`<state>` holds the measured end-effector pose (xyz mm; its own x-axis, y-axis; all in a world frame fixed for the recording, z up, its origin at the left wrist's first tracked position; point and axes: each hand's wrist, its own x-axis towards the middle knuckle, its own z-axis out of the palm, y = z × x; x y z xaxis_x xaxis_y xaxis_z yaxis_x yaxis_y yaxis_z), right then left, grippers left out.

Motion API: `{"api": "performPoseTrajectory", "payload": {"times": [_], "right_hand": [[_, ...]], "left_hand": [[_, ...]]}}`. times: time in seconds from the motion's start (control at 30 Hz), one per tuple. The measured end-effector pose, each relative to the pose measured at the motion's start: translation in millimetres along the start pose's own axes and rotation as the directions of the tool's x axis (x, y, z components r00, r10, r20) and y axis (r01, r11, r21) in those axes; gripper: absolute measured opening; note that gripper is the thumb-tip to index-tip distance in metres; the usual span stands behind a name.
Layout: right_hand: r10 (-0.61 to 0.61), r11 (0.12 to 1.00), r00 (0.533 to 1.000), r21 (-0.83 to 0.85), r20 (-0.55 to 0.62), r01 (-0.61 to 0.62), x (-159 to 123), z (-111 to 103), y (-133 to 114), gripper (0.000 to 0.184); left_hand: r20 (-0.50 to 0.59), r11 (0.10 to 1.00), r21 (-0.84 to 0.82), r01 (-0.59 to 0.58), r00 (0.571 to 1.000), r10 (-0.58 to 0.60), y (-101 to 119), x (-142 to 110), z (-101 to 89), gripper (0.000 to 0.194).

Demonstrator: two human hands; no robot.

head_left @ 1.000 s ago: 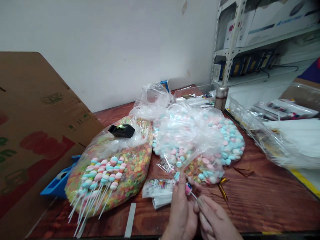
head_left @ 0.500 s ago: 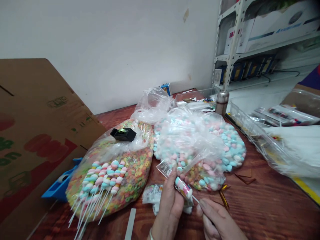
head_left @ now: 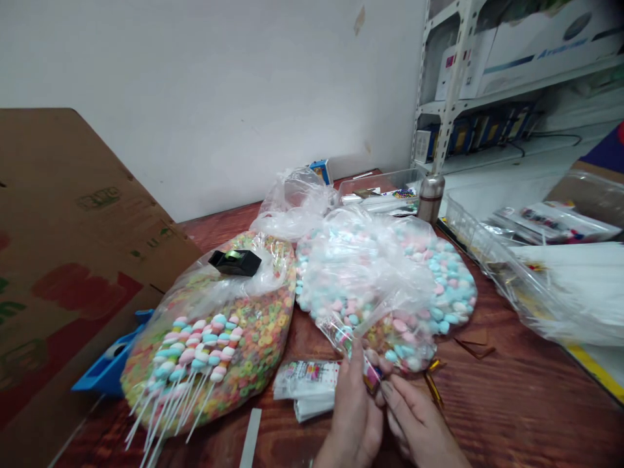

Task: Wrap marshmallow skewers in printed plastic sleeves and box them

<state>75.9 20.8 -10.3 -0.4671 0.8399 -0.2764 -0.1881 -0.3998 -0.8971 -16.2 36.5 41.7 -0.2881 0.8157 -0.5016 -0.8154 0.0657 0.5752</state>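
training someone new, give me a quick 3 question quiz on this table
1. What black thing sits on the bag of cereal rings?
2. True or false: the marshmallow skewers lie on that same bag.
3. Which hand is nearer the stack of printed packets, left or right?

Key: 1 a tape dispenser; 2 true; 3 the left hand
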Motion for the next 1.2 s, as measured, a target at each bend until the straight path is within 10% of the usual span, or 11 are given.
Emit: {"api": "performPoseTrajectory", "payload": {"times": [0.33,0.53,0.73,0.87,1.03,1.2], "right_hand": [[-0.036,0.989,0.987,0.137,-0.156,0.058,1,16,-2,0.046],[0.170,0.955,0.960,0.278,-0.225,-0.104,-1,17,-6,0.053],[0.193,0.883,0.975,0.451,-0.107,-0.125,6,18,-17,0.051],[0.227,0.907,0.974,0.370,-0.027,-0.201,4,15,-13,0.054],[-0.068,0.995,0.973,0.053,-0.220,0.081,-2,14,-14,0.039],[0.162,0.882,0.984,0.436,0.075,-0.178,-8,14,-20,0.046]], "left_hand": [[0.048,0.942,0.303,-0.147,0.989,0.139,-20,-10,-11.6,0.040],[0.009,0.917,0.396,0.039,0.999,-0.047,-21,-9,-22.2,0.062],[0.238,0.954,0.298,0.038,0.965,-0.113,-8,-13,-28.6,0.050],[0.209,0.947,0.320,-0.030,0.977,-0.040,-4,-12,-28.0,0.033],[0.130,0.885,0.444,-0.140,0.987,0.091,-7,-9,-28.8,0.027],[0.184,0.895,0.441,0.066,0.970,-0.162,2,-16,-25.1,0.036]]}}
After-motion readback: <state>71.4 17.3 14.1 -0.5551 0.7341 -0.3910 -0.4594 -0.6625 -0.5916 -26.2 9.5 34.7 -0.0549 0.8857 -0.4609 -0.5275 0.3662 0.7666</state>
